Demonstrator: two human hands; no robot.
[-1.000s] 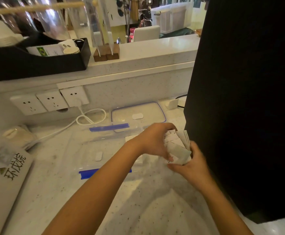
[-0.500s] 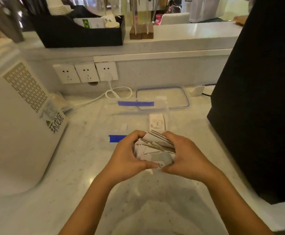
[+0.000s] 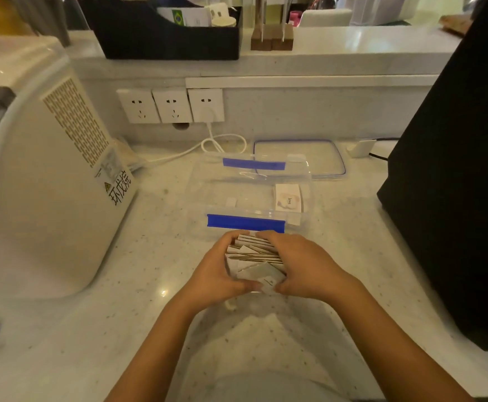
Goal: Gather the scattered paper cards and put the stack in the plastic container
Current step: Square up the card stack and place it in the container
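A bunch of white paper cards (image 3: 255, 261) stands uneven between both hands, just above the counter. My left hand (image 3: 219, 274) cups the bunch from the left and my right hand (image 3: 303, 265) presses it from the right. Directly behind the hands sits the clear plastic container (image 3: 306, 181) with blue clips on its near and far sides. One card printed "love" (image 3: 288, 197) lies inside it at the right end. The container's clear lid (image 3: 324, 155) with a blue rim lies flat behind it.
A large white appliance (image 3: 48, 175) stands at the left. A tall black box (image 3: 454, 169) fills the right. Wall sockets (image 3: 170, 105) with a white cable (image 3: 222, 140) are at the back, and a black tray (image 3: 167, 33) sits on the raised ledge.
Both hands carried the cards from beside the black box to the middle of the counter, in front of the container. The loose bunch is now squeezed tighter between the hands.
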